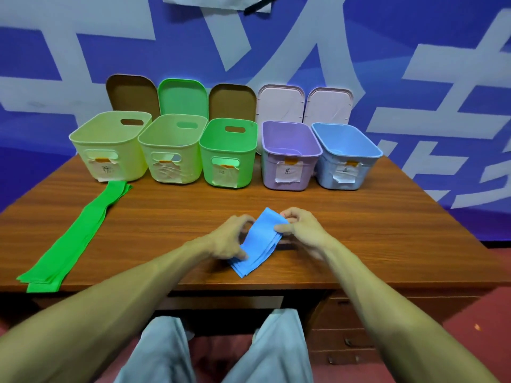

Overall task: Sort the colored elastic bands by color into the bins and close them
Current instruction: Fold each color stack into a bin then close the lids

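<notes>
Folded blue elastic bands [260, 244] lie near the table's front edge. My left hand [231, 239] pinches their left side. My right hand [301, 229] pinches the upper right end. Long green elastic bands [77, 239] lie flat at the left of the table. Along the back stand open bins: a pale yellow bin [110, 146], a second pale yellow bin [171, 150], a green bin [228, 153], a purple bin [290, 156] and a blue bin [345, 156]. Each bin carries a paper label on its front.
Lids lean against the blue wall behind the bins: a brown lid [131, 92], a green lid [182, 96], another brown lid [232, 102] and two pale pink lids [280, 103] [329, 105]. The wooden table [179, 217] has drawers [345, 341] below on the right.
</notes>
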Motion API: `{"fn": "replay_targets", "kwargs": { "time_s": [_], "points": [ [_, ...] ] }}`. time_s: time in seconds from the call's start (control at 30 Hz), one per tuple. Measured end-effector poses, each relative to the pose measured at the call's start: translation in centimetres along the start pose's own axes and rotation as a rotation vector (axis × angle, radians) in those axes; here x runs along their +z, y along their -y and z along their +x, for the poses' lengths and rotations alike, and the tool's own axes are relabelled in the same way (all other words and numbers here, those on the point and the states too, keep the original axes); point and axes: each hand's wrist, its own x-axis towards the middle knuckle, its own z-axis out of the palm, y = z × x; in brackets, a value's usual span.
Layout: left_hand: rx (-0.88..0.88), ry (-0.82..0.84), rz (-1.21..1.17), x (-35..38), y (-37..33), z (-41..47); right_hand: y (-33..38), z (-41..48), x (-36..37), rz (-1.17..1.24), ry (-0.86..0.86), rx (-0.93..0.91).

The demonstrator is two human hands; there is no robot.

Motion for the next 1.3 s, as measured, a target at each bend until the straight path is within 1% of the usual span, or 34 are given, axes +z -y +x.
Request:
{"fn": "replay_targets", "kwargs": {
  "time_s": [0.03,0.1,0.2,0.33,0.5,0.67,0.7,0.77,0.9,1.03,1.1,1.2,1.27,1.3],
  "points": [
    [0.024,-0.025,-0.085,-0.2,-0.2,0.1,0.7,-0.5,-0.3,0.084,0.017,-0.036],
    [0.056,-0.045,-0.241,-0.4,-1.2,0.2,2.4,-1.3,-1.2,0.141,0.004,-0.109],
    [0.095,0.007,-0.394,-0.6,-3.8,0.6,5.0,-2.0,-2.9,0.188,-0.018,-0.163],
    [0.147,-0.019,-0.479,-0.9,-7.5,2.9,8.3,-1.6,-5.9,0.198,-0.044,-0.240],
    [0.213,-0.083,-0.539,-1.7,-12.0,6.7,12.0,-0.2,-10.7,0.193,-0.189,-0.329],
    [0.149,-0.065,-0.745,-2.8,-16.1,12.0,14.3,3.4,-15.3,0.186,-0.358,-0.412],
    [0.138,-0.062,-0.753,-3.2,-16.9,13.3,14.6,4.4,-16.3,0.179,-0.401,-0.421],
    [0.118,-0.076,-0.731,-4.2,-18.1,16.1,15.2,6.6,-18.2,0.162,-0.483,-0.421],
    [0.115,-0.072,-0.670,-5.9,-19.9,22.1,15.7,11.8,-21.9,0.157,-0.587,-0.381],
    [0.118,-0.098,-0.640,-6.5,-21.2,27.9,15.3,17.8,-25.3,0.061,-0.671,-0.341],
    [0.118,-0.118,-0.595,-6.0,-21.3,30.8,14.7,20.8,-26.6,-0.030,-0.694,-0.310],
    [0.105,-0.117,-0.484,-4.7,-20.6,34.8,13.5,24.5,-27.9,-0.231,-0.708,-0.249],
    [0.115,-0.108,-0.322,-4.1,-19.9,36.6,12.3,26.5,-28.4,-0.378,-0.673,-0.216],
    [0.137,-0.116,-0.175,-3.9,-19.5,37.3,11.7,27.4,-28.6,-0.452,-0.638,-0.201]
  ]
}}
